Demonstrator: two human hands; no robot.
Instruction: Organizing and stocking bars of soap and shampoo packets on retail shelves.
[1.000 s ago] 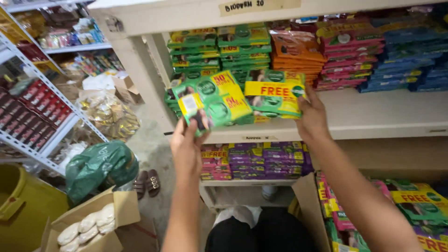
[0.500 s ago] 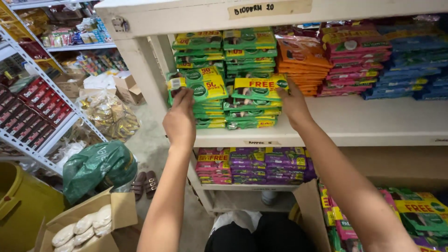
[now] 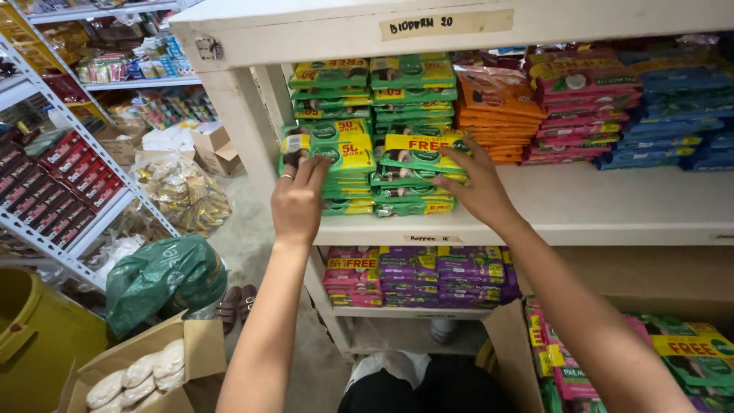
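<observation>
Two low stacks of flat green and yellow packets lie at the front of the white shelf (image 3: 612,210). My left hand (image 3: 298,200), a ring on one finger, rests its fingers on the top packet of the left stack (image 3: 336,153). My right hand (image 3: 478,187) grips the top packet of the right stack (image 3: 420,151) at its right edge. Taller stacks of the same green packets (image 3: 367,88) stand behind them on the shelf.
Orange packets (image 3: 497,107), pink packets (image 3: 589,103) and blue packets (image 3: 680,107) fill the shelf's right side. Purple and pink packets (image 3: 417,271) lie on a lower shelf. A cardboard box (image 3: 145,375), a green bag (image 3: 157,275), a yellow bin (image 3: 34,344) and a metal rack (image 3: 46,191) stand at left.
Both hands carried the green packets from in front of the shelf onto the front stacks and now press them down there.
</observation>
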